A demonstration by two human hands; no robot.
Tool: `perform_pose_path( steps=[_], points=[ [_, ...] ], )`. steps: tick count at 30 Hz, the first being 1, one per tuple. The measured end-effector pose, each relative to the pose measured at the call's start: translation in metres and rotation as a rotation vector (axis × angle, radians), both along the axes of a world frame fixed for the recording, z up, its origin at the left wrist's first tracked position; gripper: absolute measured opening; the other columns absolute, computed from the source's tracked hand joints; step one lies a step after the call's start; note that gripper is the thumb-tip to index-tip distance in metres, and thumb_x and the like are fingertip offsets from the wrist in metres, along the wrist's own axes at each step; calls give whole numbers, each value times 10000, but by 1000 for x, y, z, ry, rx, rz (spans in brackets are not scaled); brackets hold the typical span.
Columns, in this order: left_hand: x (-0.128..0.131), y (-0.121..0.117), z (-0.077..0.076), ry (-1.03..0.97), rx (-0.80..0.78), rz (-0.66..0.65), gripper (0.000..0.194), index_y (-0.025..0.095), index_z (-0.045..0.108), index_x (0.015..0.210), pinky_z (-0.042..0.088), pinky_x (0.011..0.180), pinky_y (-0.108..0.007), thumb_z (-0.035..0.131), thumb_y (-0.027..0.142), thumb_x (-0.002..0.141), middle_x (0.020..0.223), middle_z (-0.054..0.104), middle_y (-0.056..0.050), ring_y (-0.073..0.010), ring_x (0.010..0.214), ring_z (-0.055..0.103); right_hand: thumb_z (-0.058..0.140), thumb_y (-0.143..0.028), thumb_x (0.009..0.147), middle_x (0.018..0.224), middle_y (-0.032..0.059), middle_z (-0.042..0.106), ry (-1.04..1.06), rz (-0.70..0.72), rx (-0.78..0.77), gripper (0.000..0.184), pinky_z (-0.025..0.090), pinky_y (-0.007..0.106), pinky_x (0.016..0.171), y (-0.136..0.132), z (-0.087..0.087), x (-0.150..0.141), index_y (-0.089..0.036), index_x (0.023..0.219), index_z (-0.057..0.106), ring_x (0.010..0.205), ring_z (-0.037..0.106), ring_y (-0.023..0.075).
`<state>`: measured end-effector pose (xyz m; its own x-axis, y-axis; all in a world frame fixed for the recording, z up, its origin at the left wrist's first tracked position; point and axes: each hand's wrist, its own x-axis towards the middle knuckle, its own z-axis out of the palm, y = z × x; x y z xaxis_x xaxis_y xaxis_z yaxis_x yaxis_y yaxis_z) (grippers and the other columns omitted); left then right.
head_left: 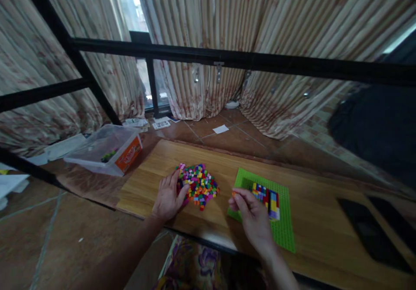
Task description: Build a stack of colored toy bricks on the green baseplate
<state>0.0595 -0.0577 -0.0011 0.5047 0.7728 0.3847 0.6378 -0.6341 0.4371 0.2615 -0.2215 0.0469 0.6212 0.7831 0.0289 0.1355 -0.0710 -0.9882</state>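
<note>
My left hand [169,195] lies at the left edge of a pile of small multicoloured building bricks [199,182], its fingers stretched out and its thumb apart. Between the thumb and fingertips of my right hand [251,214] is a small orange brick [233,193]. This hand hovers over the left side of a green baseplate [284,233]. On the baseplate sits a block of coloured bricks [273,200] in red, yellow, blue, white and purple, partly hidden by my right hand.
A clear plastic box [107,149] with an orange label and a few green pieces inside stands left of the wooden table [146,186]. Two dark flat objects [370,231] lie at the right. A black metal bar [208,56] crosses beyond the table, before striped curtains.
</note>
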Motion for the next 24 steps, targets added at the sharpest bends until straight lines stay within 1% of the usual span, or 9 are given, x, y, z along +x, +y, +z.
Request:
perform_pose_path(
  steps=[4, 7, 10, 12, 15, 17, 20, 22, 24],
  points=[
    [-1, 2, -1, 19, 29, -10, 569, 141, 394, 1377, 412, 1025, -493, 400, 495, 932, 1318, 543, -177, -311, 1214, 512, 621, -539, 811, 911, 62, 735, -17, -176, -24, 372, 571, 385, 774, -41, 0, 31, -233, 1016, 675, 829, 706, 226],
    [-1, 5, -3, 27, 52, -11, 582, 131, 394, 1370, 426, 1008, -502, 404, 504, 924, 1310, 544, -186, -323, 1200, 520, 659, -543, 773, 948, 72, 740, -85, -314, -88, 390, 555, 393, 797, -65, 2, 59, -235, 1011, 669, 869, 704, 246],
    [-2, 8, -5, 37, 75, -15, 579, 128, 400, 1350, 447, 979, -503, 406, 512, 917, 1290, 550, -193, -330, 1180, 533, 675, -549, 752, 928, 76, 742, -100, -406, -98, 388, 545, 375, 773, -81, 4, 81, -228, 970, 664, 873, 699, 250],
    [-3, 10, -6, 47, 94, -25, 563, 145, 400, 1338, 458, 961, -503, 415, 510, 911, 1278, 553, -187, -333, 1170, 540, 687, -550, 735, 898, 70, 741, -84, -441, -74, 376, 539, 358, 750, -85, 3, 91, -223, 921, 665, 846, 695, 239],
    [-5, 12, -8, 63, 134, -61, 514, 183, 413, 1314, 462, 951, -503, 435, 492, 903, 1278, 556, -172, -336, 1183, 537, 719, -541, 698, 851, 60, 736, -74, -458, -50, 366, 528, 342, 727, -80, -1, 100, -214, 857, 677, 797, 683, 223],
    [-5, 13, -9, 75, 158, -74, 495, 193, 429, 1297, 462, 949, -506, 441, 488, 900, 1275, 564, -167, -338, 1185, 540, 718, -539, 692, 830, 60, 733, -83, -428, -33, 364, 523, 343, 724, -70, -4, 104, -205, 836, 689, 779, 676, 220],
    [-4, 13, -9, 68, 163, -34, 506, 175, 430, 1304, 468, 943, -501, 413, 497, 914, 1265, 575, -170, -329, 1158, 560, 684, -525, 722, 838, 66, 733, -129, -327, -34, 347, 515, 346, 721, -49, -7, 111, -196, 831, 706, 763, 665, 217],
    [-3, 13, -9, 64, 153, -18, 519, 158, 426, 1311, 471, 945, -492, 394, 500, 922, 1263, 575, -177, -324, 1154, 562, 653, -494, 748, 857, 65, 733, -189, -246, -64, 317, 506, 342, 732, -32, -8, 116, -196, 836, 719, 774, 659, 213],
    [-2, 13, -8, 75, 140, -28, 530, 141, 430, 1309, 469, 952, -487, 395, 500, 921, 1264, 572, -188, -328, 1166, 554, 619, -457, 768, 869, 57, 735, -273, -181, -115, 284, 494, 343, 771, -18, -7, 119, -204, 832, 730, 811, 658, 214]
  ],
)
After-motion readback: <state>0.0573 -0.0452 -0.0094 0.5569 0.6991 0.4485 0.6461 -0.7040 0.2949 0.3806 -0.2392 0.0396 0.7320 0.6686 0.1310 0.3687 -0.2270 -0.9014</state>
